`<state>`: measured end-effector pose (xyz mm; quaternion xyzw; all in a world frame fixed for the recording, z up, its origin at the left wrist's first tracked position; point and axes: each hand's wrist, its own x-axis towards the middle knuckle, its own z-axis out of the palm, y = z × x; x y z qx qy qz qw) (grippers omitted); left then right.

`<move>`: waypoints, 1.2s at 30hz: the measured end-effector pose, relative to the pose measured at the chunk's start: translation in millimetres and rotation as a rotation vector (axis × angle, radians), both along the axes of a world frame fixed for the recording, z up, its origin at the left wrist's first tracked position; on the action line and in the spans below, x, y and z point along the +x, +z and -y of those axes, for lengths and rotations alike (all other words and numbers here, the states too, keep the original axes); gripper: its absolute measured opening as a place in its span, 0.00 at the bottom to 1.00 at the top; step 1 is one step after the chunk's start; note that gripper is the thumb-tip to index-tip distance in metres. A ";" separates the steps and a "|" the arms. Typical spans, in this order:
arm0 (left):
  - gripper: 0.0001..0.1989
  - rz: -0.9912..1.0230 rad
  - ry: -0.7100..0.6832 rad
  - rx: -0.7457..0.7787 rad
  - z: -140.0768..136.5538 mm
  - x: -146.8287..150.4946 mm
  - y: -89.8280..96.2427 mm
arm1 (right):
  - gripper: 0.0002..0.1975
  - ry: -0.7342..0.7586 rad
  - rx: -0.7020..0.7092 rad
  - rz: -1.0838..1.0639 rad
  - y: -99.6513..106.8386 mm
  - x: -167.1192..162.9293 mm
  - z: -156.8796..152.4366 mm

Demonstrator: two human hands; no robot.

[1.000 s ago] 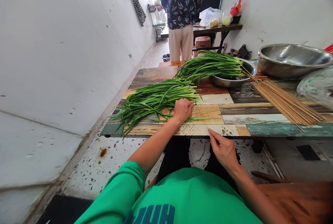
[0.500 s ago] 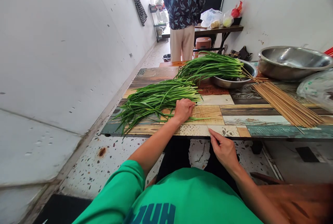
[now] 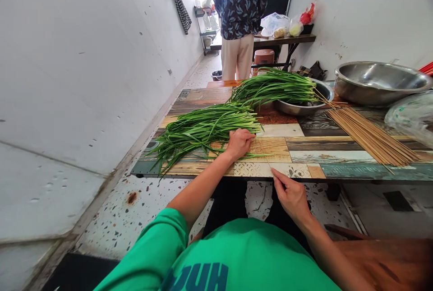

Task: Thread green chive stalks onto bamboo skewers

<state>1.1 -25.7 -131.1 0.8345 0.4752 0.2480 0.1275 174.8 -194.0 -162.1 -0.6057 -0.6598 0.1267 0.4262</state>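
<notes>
A pile of garlic chives point(image 3: 209, 124) lies on the table, its pale stem ends pointing right. At the pile's front edge, my left hand point(image 3: 239, 143) is closed, fingertips pinched on chives by the stem ends; how many it grips is hidden. One loose chive point(image 3: 260, 154) lies flat just in front of that hand. My right hand point(image 3: 291, 195), at the table's near edge, pinches a thin bamboo skewer point(image 3: 269, 162) that points up and away toward the left hand. A second heap of chives point(image 3: 277, 85) rests across a metal bowl point(image 3: 297, 109) farther back.
Bamboo skewers point(image 3: 375, 137) lie in a bundle on the right of the patterned table point(image 3: 352, 156). Behind them stand a large steel basin point(image 3: 379, 92) and a clear plastic bag point(image 3: 411, 117). A person point(image 3: 240, 11) stands beyond the table, by a bench holding bags.
Almost nothing differs. Both hands keep their places and pinches, and the view has shifted very slightly.
</notes>
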 end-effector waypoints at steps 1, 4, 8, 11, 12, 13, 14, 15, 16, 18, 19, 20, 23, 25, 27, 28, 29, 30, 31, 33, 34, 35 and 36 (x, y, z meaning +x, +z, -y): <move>0.13 -0.002 -0.018 -0.002 0.5 -0.4 0.9 | 0.16 -0.002 -0.003 0.003 -0.4 0.0 0.3; 0.12 -0.024 -0.106 -0.014 6.1 -0.4 5.1 | 0.17 -0.010 -0.003 0.004 -0.1 -0.4 -0.9; 0.12 -0.096 -0.320 -0.051 19.6 2.4 12.0 | 0.17 -0.032 -0.006 0.022 2.6 -2.0 -4.0; 0.14 -0.130 -0.413 -0.046 25.7 -0.3 18.6 | 0.17 -0.049 -0.017 0.039 4.1 -3.0 -4.7; 0.14 -0.142 -0.399 -0.030 26.1 -3.7 21.5 | 0.17 -0.049 -0.019 0.043 4.1 -3.1 -4.6; 0.15 -0.155 -0.364 -0.008 25.7 -8.4 24.7 | 0.17 -0.047 -0.018 0.046 3.8 -3.1 -4.5; 0.15 -0.169 -0.316 0.016 24.8 -14.4 28.1 | 0.17 -0.042 -0.013 0.047 3.2 -3.0 -4.3; 0.15 -0.184 -0.263 0.039 23.8 -21.6 31.4 | 0.17 -0.040 -0.003 0.046 2.3 -2.7 -4.0; 0.16 -0.207 -0.230 0.050 23.1 -29.6 34.4 | 0.17 -0.042 0.009 0.042 1.2 -2.3 -3.9; 0.20 -0.279 -0.222 0.052 24.1 -46.5 38.7 | 0.17 -0.064 0.036 0.033 -1.2 -1.3 -3.6; 0.22 -0.324 -0.228 0.050 26.2 -54.8 39.9 | 0.17 -0.082 0.045 0.032 -2.3 -0.9 -3.5; 0.24 -0.367 -0.225 0.052 29.5 -62.7 40.6 | 0.17 -0.101 0.052 0.034 -3.2 -0.6 -3.4; 0.24 -0.463 -0.181 0.068 43.2 -83.1 42.4 | 0.17 -0.129 0.044 0.041 -4.0 -1.0 -2.7; 0.23 -0.486 -0.155 0.069 50.3 -92.0 45.6 | 0.17 -0.117 0.023 0.043 -3.4 -2.5 -2.4; 0.22 -0.475 -0.122 0.080 51.0 -94.6 50.0 | 0.18 -0.101 0.010 0.052 -2.5 -4.6 -2.6; 0.21 -0.457 -0.097 0.100 48.4 -92.8 51.9 | 0.18 -0.095 0.007 0.060 -2.2 -5.6 -3.0; 0.19 -0.436 -0.070 0.129 44.0 -88.7 53.1 | 0.18 -0.091 0.005 0.068 -1.9 -6.5 -3.4; 0.17 -0.413 -0.040 0.167 38.1 -82.5 53.4 | 0.18 -0.089 0.003 0.074 -1.8 -7.4 -3.9; 0.15 -0.394 -0.021 0.202 31.1 -74.5 52.6 | 0.18 -0.090 0.003 0.077 -1.8 -8.1 -4.4; 0.11 -0.376 0.004 0.252 15.8 -55.6 48.0 | 0.18 -0.090 0.008 0.080 -1.9 -9.0 -4.9; 0.10 -0.373 0.027 0.271 8.4 -46.1 44.6 | 0.18 -0.087 0.015 0.083 -1.8 -9.3 -5.0; 0.09 -0.378 0.049 0.283 1.7 -37.3 40.9 | 0.18 -0.083 0.024 0.084 -1.7 -9.5 -4.9; 0.08 -0.387 0.063 0.289 -4.0 -29.9 37.1 | 0.17 -0.076 0.032 0.086 -1.5 -9.7 -4.7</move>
